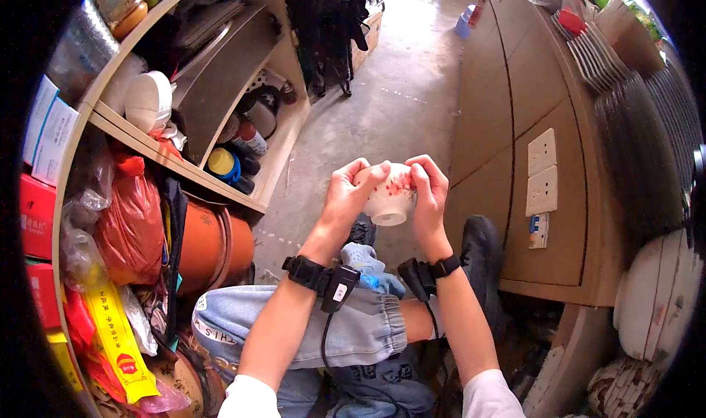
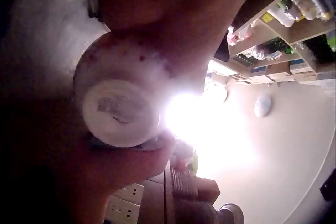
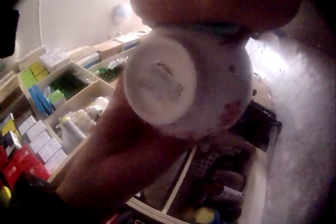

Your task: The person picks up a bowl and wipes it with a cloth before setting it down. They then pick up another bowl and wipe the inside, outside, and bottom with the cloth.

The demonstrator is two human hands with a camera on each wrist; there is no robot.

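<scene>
A small white bowl (image 1: 390,206) with red flower markings is held up between the two hands, over the knees. Its foot ring faces back toward the head camera, and its mouth is turned away. My left hand (image 1: 351,188) grips the bowl's left side, thumb laid along the upper wall. On the opposite side, my right hand (image 1: 431,191) grips it with bent fingers. Both wrist views show the bowl's round base (image 2: 121,113) with a faint printed mark on it. The inside of the bowl is hidden.
Wooden shelves (image 1: 176,149) with bags, jars and boxes stand on the left. An orange-brown bucket (image 1: 209,245) lies beside the legs. On the right, a brown cabinet (image 1: 485,146) carries sockets (image 1: 543,172) and stacked dark plates (image 1: 625,131). Concrete floor (image 1: 401,72) runs ahead.
</scene>
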